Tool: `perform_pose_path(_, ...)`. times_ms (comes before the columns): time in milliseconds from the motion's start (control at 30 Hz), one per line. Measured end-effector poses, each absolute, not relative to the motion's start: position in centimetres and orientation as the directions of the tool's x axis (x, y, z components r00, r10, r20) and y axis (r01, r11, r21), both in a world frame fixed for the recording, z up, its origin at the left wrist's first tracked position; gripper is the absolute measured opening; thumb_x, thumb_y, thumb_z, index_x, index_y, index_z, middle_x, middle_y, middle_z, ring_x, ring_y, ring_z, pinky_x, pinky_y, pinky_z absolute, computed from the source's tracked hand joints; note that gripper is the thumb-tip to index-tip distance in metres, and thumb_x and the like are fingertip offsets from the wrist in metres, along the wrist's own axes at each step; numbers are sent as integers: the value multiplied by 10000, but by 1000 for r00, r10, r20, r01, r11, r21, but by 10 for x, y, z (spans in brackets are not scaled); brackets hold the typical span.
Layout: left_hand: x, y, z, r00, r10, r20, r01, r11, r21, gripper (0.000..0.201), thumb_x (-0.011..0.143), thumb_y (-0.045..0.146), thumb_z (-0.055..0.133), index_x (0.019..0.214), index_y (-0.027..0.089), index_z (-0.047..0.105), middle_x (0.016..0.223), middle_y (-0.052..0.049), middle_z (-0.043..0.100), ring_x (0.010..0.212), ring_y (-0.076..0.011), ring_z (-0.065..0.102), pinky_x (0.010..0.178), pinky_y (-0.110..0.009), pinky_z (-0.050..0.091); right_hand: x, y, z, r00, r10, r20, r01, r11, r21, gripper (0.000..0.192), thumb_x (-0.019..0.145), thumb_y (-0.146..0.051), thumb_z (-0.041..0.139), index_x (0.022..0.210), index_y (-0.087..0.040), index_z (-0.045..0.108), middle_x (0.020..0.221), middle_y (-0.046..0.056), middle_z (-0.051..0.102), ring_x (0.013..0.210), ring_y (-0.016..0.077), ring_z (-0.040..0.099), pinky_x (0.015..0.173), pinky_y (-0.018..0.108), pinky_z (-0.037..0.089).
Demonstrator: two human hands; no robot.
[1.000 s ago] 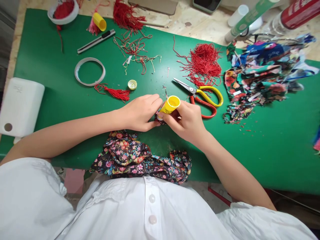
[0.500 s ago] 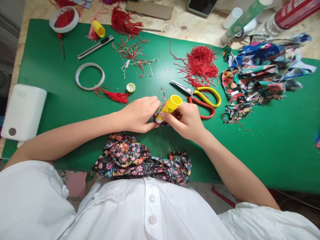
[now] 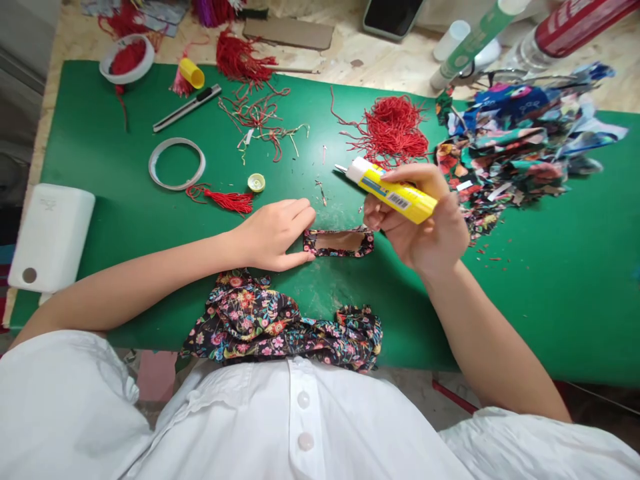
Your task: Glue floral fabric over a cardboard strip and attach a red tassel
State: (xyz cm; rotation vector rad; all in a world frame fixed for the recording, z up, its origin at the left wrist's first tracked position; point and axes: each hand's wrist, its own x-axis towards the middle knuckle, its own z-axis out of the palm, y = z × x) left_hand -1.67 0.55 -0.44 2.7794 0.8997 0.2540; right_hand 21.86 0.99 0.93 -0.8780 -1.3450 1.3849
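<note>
My right hand (image 3: 420, 220) is raised above the green mat (image 3: 540, 300), wrapped round a yellow glue stick (image 3: 400, 197) whose white tip points up and left. Below it lies a small rectangle of cardboard edged with dark floral fabric (image 3: 341, 242), its brown middle facing up. My left hand (image 3: 280, 235) grips the left end of this piece with thumb and fingers, keeping it against the mat. Crumpled floral cloth (image 3: 280, 320) lies along the near edge. Behind the glue stick, the scissors are hidden except for the blade tip (image 3: 341, 169).
Red threads (image 3: 395, 130) and a heap of fabric scraps (image 3: 530, 140) lie to the right. On the left are a tape ring (image 3: 177, 185), a red tassel (image 3: 227, 200), a glue cap (image 3: 256, 182), a utility knife (image 3: 187, 108) and a white power bank (image 3: 53, 237).
My right hand has lifted the glue stick off the fabric-edged cardboard and swung it up and right, tipping it over. The piece now shows; the scissors are mostly covered. My left hand stays nearly in place.
</note>
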Motion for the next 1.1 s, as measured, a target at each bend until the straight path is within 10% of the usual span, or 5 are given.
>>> perform_pose_path(267,-17,5,-6,792,598,122,563,-793,233,341,874,452,565,965,125,534,921,-122,594,830,-259,586,721,-350,443,220,14,-3,-233,925,300,215,350,-912,308,957,-474,544,1153,-338,349,993,26,680,849,179,674,676,315,530)
perform_pose_path(533,-17,8,-10,786,596,166,541,-792,282,334,833,449,633,931,144,539,881,-88,621,796,-232,607,687,-322,452,220,14,-21,-226,930,288,230,339,-912,413,844,-309,717,1072,-276,375,1045,63,658,1025,238,690,798,389,600)
perform_pose_path(967,-18,8,-13,799,423,426,274,-889,367,199,929,333,574,1012,158,531,921,-96,695,885,-176,687,741,-289,537,239,3,6,-55,744,666,500,598,-627,159,903,-394,561,945,-241,576,849,92,637,735,235,605,670,404,497)
perform_pose_path(1100,-19,4,-12,782,410,470,202,-880,430,204,923,323,601,1019,160,524,904,-84,701,788,-138,682,679,-240,529,246,4,18,-552,713,432,424,686,-591,166,940,-354,536,858,-238,622,704,19,651,554,151,563,538,302,418)
